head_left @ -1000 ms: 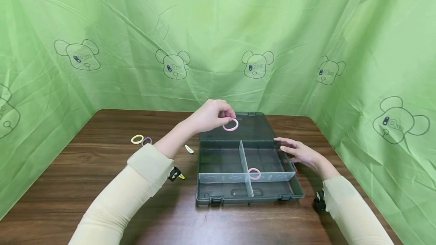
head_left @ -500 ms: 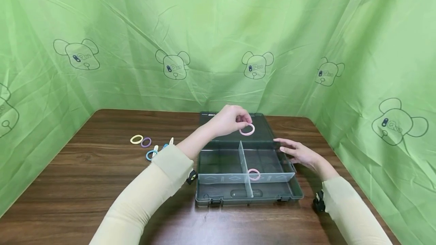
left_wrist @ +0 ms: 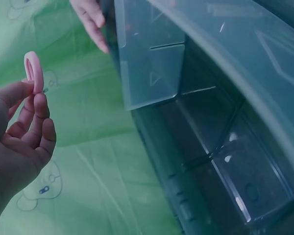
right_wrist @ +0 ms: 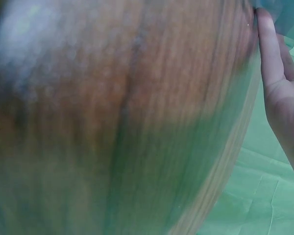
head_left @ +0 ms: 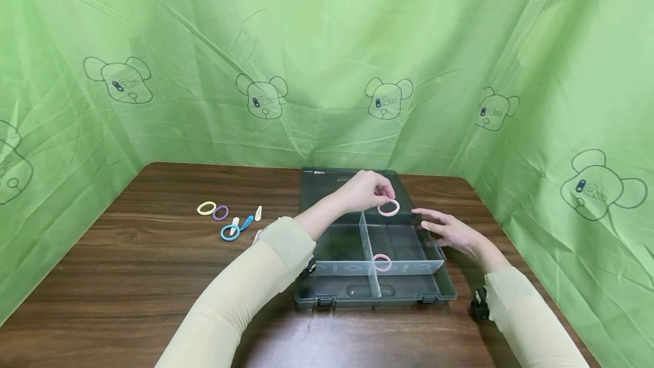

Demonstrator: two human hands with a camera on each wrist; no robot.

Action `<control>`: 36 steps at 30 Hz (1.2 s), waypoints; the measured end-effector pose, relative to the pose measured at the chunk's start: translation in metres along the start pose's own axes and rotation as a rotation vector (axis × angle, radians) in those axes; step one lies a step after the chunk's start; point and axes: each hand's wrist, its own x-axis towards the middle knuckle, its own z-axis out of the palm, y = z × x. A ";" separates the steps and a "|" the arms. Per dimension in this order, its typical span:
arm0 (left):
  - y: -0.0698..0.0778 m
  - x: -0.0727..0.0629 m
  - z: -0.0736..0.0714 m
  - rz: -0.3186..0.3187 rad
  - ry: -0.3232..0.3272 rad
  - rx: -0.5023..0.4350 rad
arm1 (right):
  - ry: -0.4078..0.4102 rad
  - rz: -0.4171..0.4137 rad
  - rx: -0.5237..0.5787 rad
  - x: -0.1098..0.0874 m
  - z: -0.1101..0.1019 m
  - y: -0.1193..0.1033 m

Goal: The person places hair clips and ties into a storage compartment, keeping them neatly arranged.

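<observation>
My left hand (head_left: 365, 191) pinches a pink hair tie (head_left: 388, 215) between thumb and fingertips, above the back right compartment of a dark see-through box (head_left: 378, 302). In the left wrist view the pinched hair tie (left_wrist: 37, 76) stands upright over the thumb. A second pink hair tie (head_left: 390, 262) is inside the box, at the crossing of the pale dividers (head_left: 409, 266). With fingers loosely extended, my right hand (head_left: 452, 231) touches the box's right side near the hinge. In the right wrist view only part of that hand (right_wrist: 284, 98) shows, at the upper right.
Left of the box lie a yellow hair tie (head_left: 198, 209), a purple one (head_left: 214, 216) and a blue one (head_left: 230, 239). Beside them are a blue hair clip (head_left: 247, 222) and white clips (head_left: 258, 213). The box lid (head_left: 327, 183) lies back on the wooden table (head_left: 128, 277).
My left hand has carried the pink hair tie rightward and lower, from over the lid to over the back right compartment. The blue hair tie and clips have come into sight. The right hand stays put.
</observation>
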 end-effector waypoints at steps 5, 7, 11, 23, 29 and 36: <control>0.000 0.004 0.013 -0.017 -0.027 0.021 | -0.008 -0.011 0.002 0.001 0.000 0.000; -0.001 0.004 0.019 -0.025 -0.047 0.012 | -0.008 -0.013 0.004 0.001 -0.001 0.001; -0.003 0.005 0.032 -0.034 -0.079 0.000 | -0.003 -0.014 0.004 0.001 -0.001 0.002; -0.009 0.009 0.058 -0.024 -0.183 0.002 | 0.007 -0.004 -0.003 0.000 0.000 0.001; -0.009 0.013 0.073 0.019 -0.260 0.044 | 0.008 -0.002 0.004 -0.001 -0.001 0.001; -0.010 0.012 0.092 0.048 -0.356 0.075 | 0.010 -0.004 -0.008 -0.001 -0.001 0.002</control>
